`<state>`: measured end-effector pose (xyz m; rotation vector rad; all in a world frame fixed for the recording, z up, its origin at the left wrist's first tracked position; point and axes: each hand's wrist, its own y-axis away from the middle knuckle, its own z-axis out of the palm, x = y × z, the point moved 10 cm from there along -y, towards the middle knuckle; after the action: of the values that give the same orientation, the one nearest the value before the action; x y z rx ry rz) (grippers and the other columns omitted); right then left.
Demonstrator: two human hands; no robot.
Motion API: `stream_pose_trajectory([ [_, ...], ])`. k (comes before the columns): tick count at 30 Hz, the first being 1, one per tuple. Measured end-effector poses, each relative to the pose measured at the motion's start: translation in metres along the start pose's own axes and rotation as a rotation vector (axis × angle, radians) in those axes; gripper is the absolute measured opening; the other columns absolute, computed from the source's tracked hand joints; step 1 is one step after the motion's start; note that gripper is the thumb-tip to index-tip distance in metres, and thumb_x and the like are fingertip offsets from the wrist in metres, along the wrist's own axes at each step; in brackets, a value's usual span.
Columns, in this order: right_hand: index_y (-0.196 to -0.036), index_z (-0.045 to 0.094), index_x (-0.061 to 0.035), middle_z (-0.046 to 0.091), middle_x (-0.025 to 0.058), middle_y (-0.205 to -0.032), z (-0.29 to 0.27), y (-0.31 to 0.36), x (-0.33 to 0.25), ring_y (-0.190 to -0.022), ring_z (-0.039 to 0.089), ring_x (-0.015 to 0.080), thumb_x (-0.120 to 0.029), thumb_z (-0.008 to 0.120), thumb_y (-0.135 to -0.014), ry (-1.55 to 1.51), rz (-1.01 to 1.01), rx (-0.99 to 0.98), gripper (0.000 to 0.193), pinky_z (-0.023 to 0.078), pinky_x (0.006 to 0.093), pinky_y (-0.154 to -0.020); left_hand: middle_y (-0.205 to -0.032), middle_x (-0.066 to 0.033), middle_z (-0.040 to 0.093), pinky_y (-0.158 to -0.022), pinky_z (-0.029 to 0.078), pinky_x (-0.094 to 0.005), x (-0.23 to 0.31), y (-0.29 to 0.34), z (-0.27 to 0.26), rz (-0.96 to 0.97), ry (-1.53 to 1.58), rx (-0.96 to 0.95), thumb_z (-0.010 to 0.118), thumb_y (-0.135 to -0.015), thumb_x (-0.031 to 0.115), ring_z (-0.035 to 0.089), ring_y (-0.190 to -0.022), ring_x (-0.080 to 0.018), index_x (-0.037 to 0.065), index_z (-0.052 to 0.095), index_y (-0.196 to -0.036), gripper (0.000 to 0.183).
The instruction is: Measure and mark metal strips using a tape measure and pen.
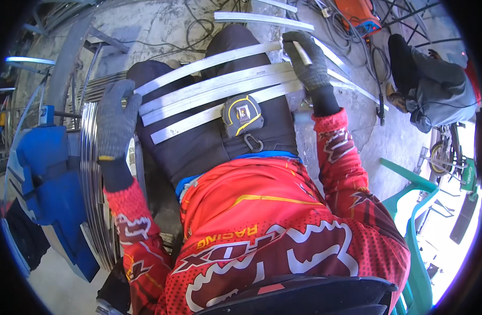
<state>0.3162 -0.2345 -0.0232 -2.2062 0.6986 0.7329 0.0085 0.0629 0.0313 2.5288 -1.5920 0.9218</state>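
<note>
Fingers (298, 44) of right hand (310, 63) around white marker (302, 52), over metal strips (209, 92).

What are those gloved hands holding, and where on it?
The left hand grips one end of the curved metal strips lying across the lap; the right hand holds the other end. The tape measure rests unheld.

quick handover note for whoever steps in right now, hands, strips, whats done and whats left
Left hand: gloved, gripping the left ends of the metal strips lying across the lap.
Right hand: gloved, closed on the strips' right ends, with a short pale stick between the fingers.
Tape measure: resting on the nearest strip, closed.
More curved strips stand stacked at the left.
Done: four strips gathered on the lap.
Left: no marks or cuts are visible on them.
</note>
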Motion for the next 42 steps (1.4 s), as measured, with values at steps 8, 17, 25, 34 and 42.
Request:
stream_pose_trajectory([
  [8, -0.130, 0.063, -0.0064, 0.066, 0.0179, -0.127, 0.037, 0.056, -0.146, -0.118, 0.064, 0.0361, -0.015, 0.073, -0.087, -0.094, -0.267, -0.437, 0.045, 0.050, 0.0432, -0.103, -0.088, -0.0134, 0.070, -0.075, 0.055, -0.0395, 0.097, 0.091, 0.094, -0.067, 0.503, -0.478, 0.072, -0.088, 0.014, 0.069, -0.078, -0.0281, 0.003, 0.062, -0.128, 0.043],
  [17, -0.130, 0.063, -0.0056, 0.069, 0.0183, -0.124, 0.064, 0.080, -0.131, -0.114, 0.068, 0.0355, -0.028, 0.088, -0.071, -0.168, -0.066, -0.518, 0.069, 0.055, 0.0444, -0.098, -0.092, -0.0186, 0.072, -0.075, 0.055, -0.0483, 0.108, 0.082, 0.106, -0.129, 0.353, -0.485, 0.075, -0.088, 0.025, 0.070, -0.084, -0.0396, 0.005, 0.055, -0.130, 0.051],
  [25, -0.127, 0.063, -0.0074, 0.068, 0.0172, -0.111, 0.041, 0.074, -0.153, -0.101, 0.068, 0.0332, -0.019, 0.084, -0.075, -0.082, -0.022, -0.448, 0.057, 0.055, 0.0423, -0.089, -0.094, -0.0163, 0.073, -0.077, 0.057, -0.0388, 0.120, 0.077, 0.101, -0.094, 0.456, -0.444, 0.071, -0.088, 0.014, 0.073, -0.086, -0.0315, 0.002, 0.060, -0.126, 0.041],
  [34, -0.127, 0.060, -0.0055, 0.066, 0.0230, -0.110, 0.034, 0.098, -0.158, -0.102, 0.063, 0.0448, -0.018, 0.078, -0.079, -0.202, -0.139, -0.487, 0.052, 0.052, 0.0499, -0.090, -0.124, -0.0216, 0.067, -0.095, 0.052, -0.0376, 0.129, 0.070, 0.103, 0.015, 0.559, -0.451, 0.065, -0.090, 0.005, 0.067, -0.115, -0.0306, -0.003, 0.055, -0.137, 0.048],
  [42, -0.126, 0.061, -0.0047, 0.063, 0.0193, -0.108, 0.002, 0.100, -0.171, -0.100, 0.063, 0.0418, -0.014, 0.078, -0.080, -0.310, -0.252, -0.333, 0.051, 0.052, 0.0483, -0.087, -0.124, -0.0236, 0.068, -0.097, 0.051, -0.0414, 0.145, 0.062, 0.119, 0.006, 0.701, -0.620, 0.064, -0.095, 0.011, 0.066, -0.118, -0.0377, -0.001, 0.055, -0.136, 0.043],
])
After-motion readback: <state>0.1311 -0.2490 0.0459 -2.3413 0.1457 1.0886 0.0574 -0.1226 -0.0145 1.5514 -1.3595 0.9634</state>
